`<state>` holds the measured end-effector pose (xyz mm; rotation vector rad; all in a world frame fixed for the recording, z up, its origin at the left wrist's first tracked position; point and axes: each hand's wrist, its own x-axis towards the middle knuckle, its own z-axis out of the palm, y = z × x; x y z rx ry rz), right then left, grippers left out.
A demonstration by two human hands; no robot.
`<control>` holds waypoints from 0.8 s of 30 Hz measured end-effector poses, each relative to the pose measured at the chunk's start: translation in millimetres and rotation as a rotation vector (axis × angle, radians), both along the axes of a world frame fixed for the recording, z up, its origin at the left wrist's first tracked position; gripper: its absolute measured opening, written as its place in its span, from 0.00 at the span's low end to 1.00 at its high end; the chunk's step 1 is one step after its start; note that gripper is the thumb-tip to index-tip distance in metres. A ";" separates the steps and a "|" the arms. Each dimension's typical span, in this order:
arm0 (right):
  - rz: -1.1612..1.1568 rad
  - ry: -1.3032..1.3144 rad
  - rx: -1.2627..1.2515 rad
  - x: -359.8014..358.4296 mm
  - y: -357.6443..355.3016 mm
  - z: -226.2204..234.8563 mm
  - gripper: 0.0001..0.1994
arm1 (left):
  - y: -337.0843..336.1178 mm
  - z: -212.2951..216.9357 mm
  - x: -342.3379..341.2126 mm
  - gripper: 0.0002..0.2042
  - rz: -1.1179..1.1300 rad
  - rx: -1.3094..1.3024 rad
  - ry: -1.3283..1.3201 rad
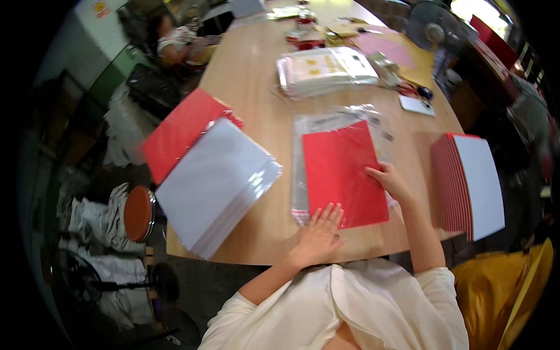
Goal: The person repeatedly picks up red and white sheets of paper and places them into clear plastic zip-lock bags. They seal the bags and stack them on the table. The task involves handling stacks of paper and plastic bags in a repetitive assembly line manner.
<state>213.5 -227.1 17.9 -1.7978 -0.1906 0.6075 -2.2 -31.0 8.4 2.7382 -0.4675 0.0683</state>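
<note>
Step in hand, as judged: seating red sheet [343,172] on clear plastic sleeve [303,175], mid-tabletop [251,76]. Left hand [319,233] open, flat, fingertips on sheet's near edge. Right hand [389,181] open, fingers pressing its right edge. Next move likely needs edges squared, sleeve held steady.

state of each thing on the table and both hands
red sheet: flat on a clear sleeve
left hand: open, flat on the sheet's near edge
right hand: open, on the sheet's right edge
red stack: fanned, right
white stack: wrapped, left
</note>
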 end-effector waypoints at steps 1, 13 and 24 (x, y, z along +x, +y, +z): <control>0.011 -0.079 0.028 -2.0 4.3 4.1 0.14 | 1.8 2.0 -1.3 0.34 -0.001 -0.042 -0.022; -0.374 -0.273 0.686 -110.9 71.0 133.4 0.11 | -1.1 74.3 -11.5 0.20 0.343 -2.287 0.336; 0.132 -0.304 0.502 -112.5 56.3 108.2 0.21 | 247.3 186.6 -29.6 0.17 0.812 -1.581 -0.339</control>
